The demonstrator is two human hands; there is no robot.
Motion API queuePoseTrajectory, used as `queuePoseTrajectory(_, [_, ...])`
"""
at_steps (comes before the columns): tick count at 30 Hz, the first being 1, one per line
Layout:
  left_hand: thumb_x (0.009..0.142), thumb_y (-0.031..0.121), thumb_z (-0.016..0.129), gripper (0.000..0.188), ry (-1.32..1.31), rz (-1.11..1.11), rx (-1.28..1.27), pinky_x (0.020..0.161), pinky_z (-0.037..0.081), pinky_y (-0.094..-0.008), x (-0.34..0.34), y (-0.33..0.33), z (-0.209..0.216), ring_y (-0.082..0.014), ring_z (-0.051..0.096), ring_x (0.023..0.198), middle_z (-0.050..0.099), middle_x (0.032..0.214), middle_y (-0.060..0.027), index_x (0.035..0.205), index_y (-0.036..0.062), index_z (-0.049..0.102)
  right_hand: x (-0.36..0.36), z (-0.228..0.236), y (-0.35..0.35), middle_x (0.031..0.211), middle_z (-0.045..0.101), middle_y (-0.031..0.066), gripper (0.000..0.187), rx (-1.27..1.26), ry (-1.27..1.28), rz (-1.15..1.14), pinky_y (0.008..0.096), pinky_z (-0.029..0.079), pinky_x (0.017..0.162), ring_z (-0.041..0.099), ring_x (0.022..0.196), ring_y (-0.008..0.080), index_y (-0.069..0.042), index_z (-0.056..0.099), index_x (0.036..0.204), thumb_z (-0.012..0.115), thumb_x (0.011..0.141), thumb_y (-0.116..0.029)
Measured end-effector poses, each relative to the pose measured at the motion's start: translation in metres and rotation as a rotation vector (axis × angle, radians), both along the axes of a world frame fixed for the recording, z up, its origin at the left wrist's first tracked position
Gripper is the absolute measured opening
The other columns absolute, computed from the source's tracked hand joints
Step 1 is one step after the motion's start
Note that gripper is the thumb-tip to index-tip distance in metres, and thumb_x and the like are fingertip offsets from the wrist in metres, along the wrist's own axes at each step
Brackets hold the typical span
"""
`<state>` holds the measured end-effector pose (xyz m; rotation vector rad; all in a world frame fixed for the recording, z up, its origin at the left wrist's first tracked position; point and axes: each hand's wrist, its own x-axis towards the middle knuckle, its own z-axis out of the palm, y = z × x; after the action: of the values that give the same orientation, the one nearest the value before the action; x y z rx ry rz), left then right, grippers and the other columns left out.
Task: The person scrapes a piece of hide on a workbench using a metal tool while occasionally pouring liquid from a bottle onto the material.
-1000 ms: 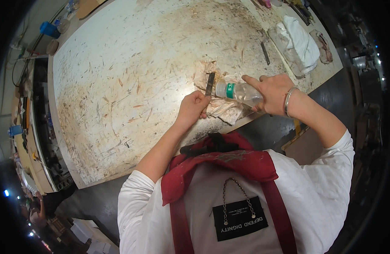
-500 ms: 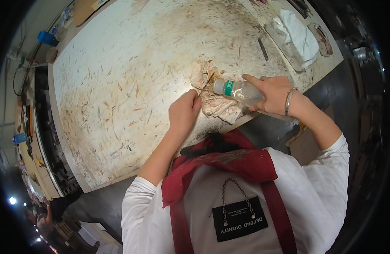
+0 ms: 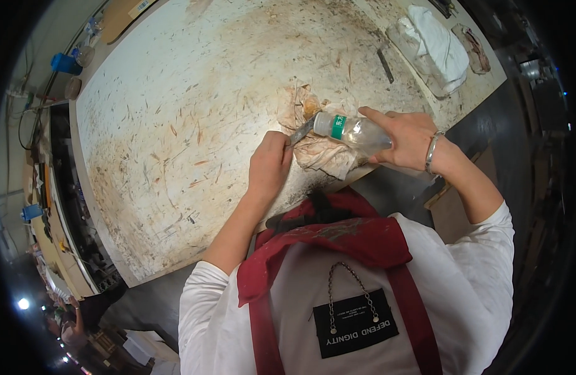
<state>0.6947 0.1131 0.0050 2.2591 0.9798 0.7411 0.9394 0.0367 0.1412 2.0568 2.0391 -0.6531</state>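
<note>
My left hand (image 3: pixel 268 164) is closed on one end of a narrow flat metal blade (image 3: pixel 302 132), whose broad grey face shows. Its far end comes up against the mouth of a clear plastic bottle (image 3: pixel 362 134) with a green label. My right hand (image 3: pixel 410 139) grips the bottle by its base end, tilting it so the neck points left. Beneath both lies a crumpled, brown-stained cloth (image 3: pixel 325 157), spread on the worn white tabletop (image 3: pixel 175 137). A yellowish wet-looking patch shows on the cloth beside the bottle mouth. Whether liquid is flowing cannot be made out.
A dark flat metal strip (image 3: pixel 385 65) lies on the table beyond the bottle. Farther right, a white cloth (image 3: pixel 439 53) sits in a clear plastic wrapping, with a stained folded rag (image 3: pixel 472 49) beside it. A blue container (image 3: pixel 65 63) stands past the table's left edge. Another person (image 3: pixel 72 325) is far left.
The blade in my left hand has turned from edge-on to showing its broad face, close under the bottle mouth. The bottle has shifted slightly left and up in view.
</note>
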Motion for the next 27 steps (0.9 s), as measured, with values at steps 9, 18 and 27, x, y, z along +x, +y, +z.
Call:
queuePoseTrajectory(9, [0.079, 0.0, 0.062, 0.016, -0.262, 0.114, -0.518, 0.062, 0.045, -0.0229, 0.012, -0.008, 0.017, -0.0106, 0.054, 0.069, 0.057, 0.08, -0.0057, 0.093, 0.0004, 0.055, -0.005, -0.002, -0.002, 0.085, 0.061, 0.0172, 0.072, -0.012, 0.021, 0.03, 0.0423, 0.045, 0.065, 0.06, 0.076, 0.0357, -0.016, 0.039, 0.132, 0.069, 0.069, -0.035])
queuePoseTrajectory(18, [0.083, 0.004, 0.059, 0.011, -0.399, 0.199, -0.995, 0.058, 0.042, -0.0207, 0.017, 0.002, 0.01, -0.008, 0.052, 0.061, 0.057, 0.071, -0.004, 0.089, -0.0046, 0.058, -0.003, 0.005, -0.006, 0.086, 0.061, 0.0153, 0.072, -0.053, -0.061, -0.01, 0.0421, 0.045, 0.065, 0.06, 0.076, 0.0348, -0.016, 0.038, 0.132, 0.067, 0.071, -0.039])
queuePoseTrajectory(27, [0.086, 0.009, 0.057, 0.011, -0.259, 0.138, -0.753, 0.053, 0.037, -0.02, 0.017, 0.005, -0.009, -0.0064, 0.046, 0.056, 0.053, 0.063, 0.0, 0.082, -0.0005, 0.058, 0.03, -0.008, -0.014, 0.096, 0.062, 0.0172, 0.08, -0.081, 0.2, -0.128, 0.0411, 0.046, 0.074, 0.059, 0.089, 0.0354, -0.018, 0.035, 0.134, 0.067, 0.069, -0.049])
